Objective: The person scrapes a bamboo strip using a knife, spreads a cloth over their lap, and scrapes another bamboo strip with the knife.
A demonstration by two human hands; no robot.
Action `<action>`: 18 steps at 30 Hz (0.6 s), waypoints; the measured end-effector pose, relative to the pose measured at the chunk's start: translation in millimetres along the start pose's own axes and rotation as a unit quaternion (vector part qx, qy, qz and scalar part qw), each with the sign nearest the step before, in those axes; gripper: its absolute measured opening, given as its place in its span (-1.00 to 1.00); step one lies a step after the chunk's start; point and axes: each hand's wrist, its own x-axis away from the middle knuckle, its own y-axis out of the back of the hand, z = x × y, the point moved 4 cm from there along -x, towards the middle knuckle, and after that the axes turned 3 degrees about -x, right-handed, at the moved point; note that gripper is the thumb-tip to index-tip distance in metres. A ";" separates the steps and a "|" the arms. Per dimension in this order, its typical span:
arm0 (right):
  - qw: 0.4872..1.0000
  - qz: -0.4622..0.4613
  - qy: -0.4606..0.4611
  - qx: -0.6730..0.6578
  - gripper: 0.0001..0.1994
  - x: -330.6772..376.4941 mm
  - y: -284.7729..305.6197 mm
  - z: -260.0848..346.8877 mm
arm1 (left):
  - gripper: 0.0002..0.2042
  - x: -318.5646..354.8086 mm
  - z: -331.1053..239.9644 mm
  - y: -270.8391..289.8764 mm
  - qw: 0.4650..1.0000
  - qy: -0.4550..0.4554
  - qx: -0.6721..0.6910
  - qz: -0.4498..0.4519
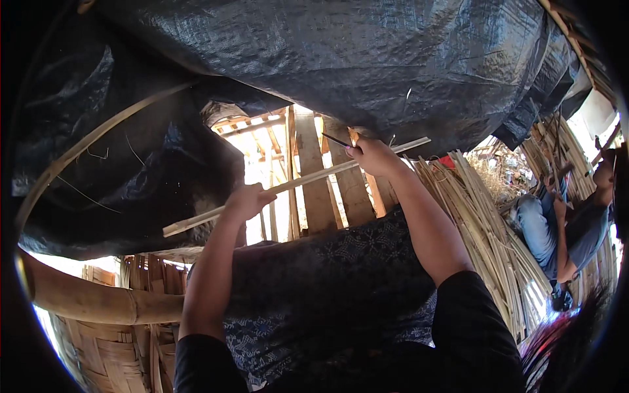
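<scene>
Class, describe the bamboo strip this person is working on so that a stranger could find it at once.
Under the black tarpaulin, both hands grip one long pale bamboo strip, slanting up to the right. The left hand holds low, the right hand high. Unlike the bundled strips beside it, it is lifted alone.

The tarp (341, 59) overhead is shiny black. The long bamboo strip (295, 185) is pale yellow-tan. The cloth (327, 288) on the lap is dark blue with small light patterns. The sleeves (472, 327) are black. The bamboo pile (485, 223) is straw yellow.

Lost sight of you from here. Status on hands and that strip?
Left hand gripping bamboo strip low end. Right hand on upper end, holding a knife. Black tarp close overhead; another person seated right.
</scene>
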 end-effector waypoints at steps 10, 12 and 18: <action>0.993 -0.078 0.084 -0.003 -0.66 61.2 -5.6 63.1 | -0.53 -3.6 -0.7 -13.7 0.998 -0.043 -0.023 0.047; 0.992 -0.086 0.091 0.009 -0.66 66.3 -14.0 62.8 | -0.55 -7.3 4.0 -22.2 0.997 -0.052 -0.018 0.058; 0.998 0.014 0.000 0.064 -0.62 44.8 -60.6 15.2 | -0.53 1.8 8.4 -19.9 0.997 -0.064 -0.031 -0.001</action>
